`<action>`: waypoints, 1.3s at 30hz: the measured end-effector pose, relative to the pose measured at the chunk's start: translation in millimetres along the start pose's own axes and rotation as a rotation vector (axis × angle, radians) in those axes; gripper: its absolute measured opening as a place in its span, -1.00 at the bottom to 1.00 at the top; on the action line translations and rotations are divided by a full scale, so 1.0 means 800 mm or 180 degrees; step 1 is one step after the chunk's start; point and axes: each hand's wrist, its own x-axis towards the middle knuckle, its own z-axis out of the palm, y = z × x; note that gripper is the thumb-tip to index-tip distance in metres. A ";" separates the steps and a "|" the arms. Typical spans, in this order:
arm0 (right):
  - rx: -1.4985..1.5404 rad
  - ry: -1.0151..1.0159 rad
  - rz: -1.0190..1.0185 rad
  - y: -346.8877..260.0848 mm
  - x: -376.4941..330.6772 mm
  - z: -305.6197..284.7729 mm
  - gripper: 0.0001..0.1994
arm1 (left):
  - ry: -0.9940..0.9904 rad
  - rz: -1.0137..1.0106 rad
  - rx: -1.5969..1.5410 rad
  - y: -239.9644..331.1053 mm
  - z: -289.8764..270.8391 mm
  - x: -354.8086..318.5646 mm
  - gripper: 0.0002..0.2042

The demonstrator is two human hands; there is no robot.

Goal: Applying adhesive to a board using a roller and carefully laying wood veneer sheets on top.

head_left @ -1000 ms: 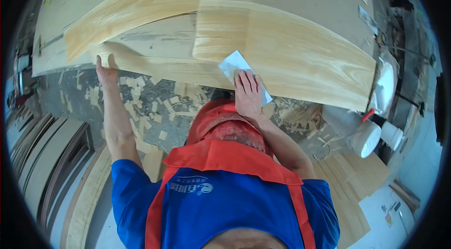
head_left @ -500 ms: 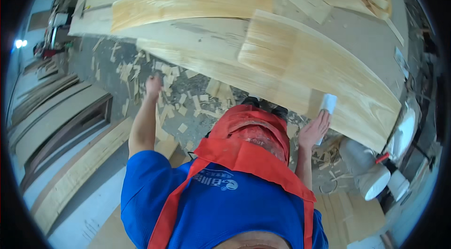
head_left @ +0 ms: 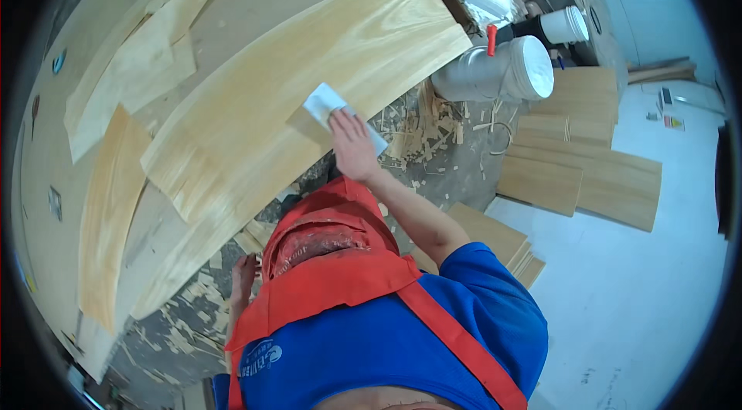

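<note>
A long, curved sheet of pale wood veneer (head_left: 255, 78) lies on the worktable, its grain showing. My right hand (head_left: 353, 143) holds a flat white rectangular pad (head_left: 323, 98) against the veneer near its front edge, fingers stretched over the pad. Part of the pad juts past that edge, and a shadow falls beside it. My left hand (head_left: 245, 275) hangs low beside the red apron, fingers loosely bent and apart, with nothing visible in them. Close to the sheet's left end lies another curved veneer strip (head_left: 108, 217).
Torn veneer pieces (head_left: 147, 70) lie on the table's far side. A white bucket (head_left: 495, 74) stands by the table's right end, with a red handle (head_left: 491, 39) at its rim. Wood scraps (head_left: 193, 325) litter the floor. Flat wooden boards (head_left: 587, 178) lie at the right.
The view has swung to the right, bringing the bucket and boards further in. My right hand stays on the white pad on the veneer. My left hand has come in beside the apron.
</note>
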 end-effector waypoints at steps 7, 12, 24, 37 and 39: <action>-0.0266 0.0458 0.0726 0.235 0.030 -0.055 -0.51 | -0.0604 -0.0044 0.4766 0.035 0.043 -0.004 -0.57; -0.0501 0.0698 0.0991 0.405 0.053 -0.093 -0.51 | -0.0380 -0.0361 0.4090 0.127 0.080 -0.016 -0.56; 0.0202 0.0101 -0.0399 0.291 0.213 -0.016 -0.39 | 0.0518 -0.0950 0.1295 0.204 0.186 -0.058 -0.54; -0.0889 0.0576 0.0836 0.407 0.327 -0.002 -0.47 | 0.1395 -0.1536 -0.0991 -0.031 0.251 -0.304 -0.51; -0.0578 0.0241 0.0359 0.292 0.324 0.024 -0.47 | 0.1323 -0.1536 -0.1048 0.060 0.291 -0.147 -0.51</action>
